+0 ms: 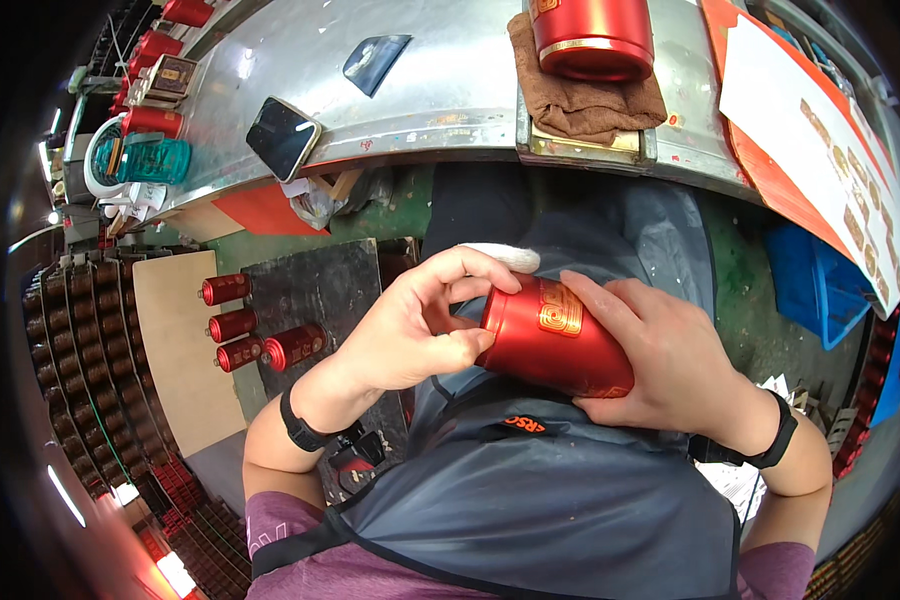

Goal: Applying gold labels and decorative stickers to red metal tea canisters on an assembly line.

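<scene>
The two hands are closed around one red can (545, 345), which lies on its side in front of the apron (570, 490). The left hand (405, 320) pinches its left end with thumb and finger, and the right hand (670, 345) wraps around its right end. Fingers and palm hide much of both ends, so I can't see them well. A gold patch (560, 308) shows on the can. A white cover (505, 256) peeks out at the left hand, but I can't tell which finger wears it.

Let the red can be the middle of a clock. At 12 o'clock, a bigger-looking can (600, 35) sits on a brown cloth (580, 100) on the table (460, 70); its top is cut off. At 10 o'clock is a phone (283, 137). At 2 o'clock, a white sheet (790, 110) hides part of a blue bin (815, 290). At 9 o'clock, four small cans (295, 346) lie on a dark board (335, 290); the left arm hides some of the board.
</scene>
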A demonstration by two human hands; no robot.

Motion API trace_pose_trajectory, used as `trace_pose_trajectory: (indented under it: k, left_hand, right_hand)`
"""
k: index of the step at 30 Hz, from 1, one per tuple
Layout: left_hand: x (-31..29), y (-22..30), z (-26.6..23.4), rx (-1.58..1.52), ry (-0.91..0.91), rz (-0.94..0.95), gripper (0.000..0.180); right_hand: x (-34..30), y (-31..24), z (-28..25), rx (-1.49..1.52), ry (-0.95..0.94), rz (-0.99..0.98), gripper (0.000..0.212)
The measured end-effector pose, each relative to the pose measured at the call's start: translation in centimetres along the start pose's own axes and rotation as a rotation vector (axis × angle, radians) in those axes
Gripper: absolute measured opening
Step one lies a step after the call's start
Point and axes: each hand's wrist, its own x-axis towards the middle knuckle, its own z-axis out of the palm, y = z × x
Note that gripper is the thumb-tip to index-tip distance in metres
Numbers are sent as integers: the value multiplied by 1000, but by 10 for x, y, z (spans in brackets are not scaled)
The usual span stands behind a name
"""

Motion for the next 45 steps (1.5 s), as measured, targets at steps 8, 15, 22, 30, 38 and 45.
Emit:
trace_pose_trajectory:
  k: [8, 15, 22, 30, 38, 45]
  left_hand:
    - [-11, 25, 14, -71, 54, -369, 75]
    - [-7, 23, 14, -38, 95, -352, 74]
    - [-14, 29, 22, -46, 113, -334, 66]
    - [-4, 22, 18, -124, 188, -374, 67]
    - [-8, 27, 26, 145, 67, -203, 78]
    - [-3, 41, 31, 611, -126, 93, 75]
  right_hand:
    - [-4, -3, -2, -76, 51, -58, 94]
    - [-4, -7, -2, -84, 58, -63, 95]
    - [1, -10, -6, -111, 28, -57, 96]
    - [-2, -9, -5, -133, 25, -62, 98]
    - [-3, -7, -6, -84, 27, -47, 95]
    - [29, 32, -36, 443, -549, 43, 103]
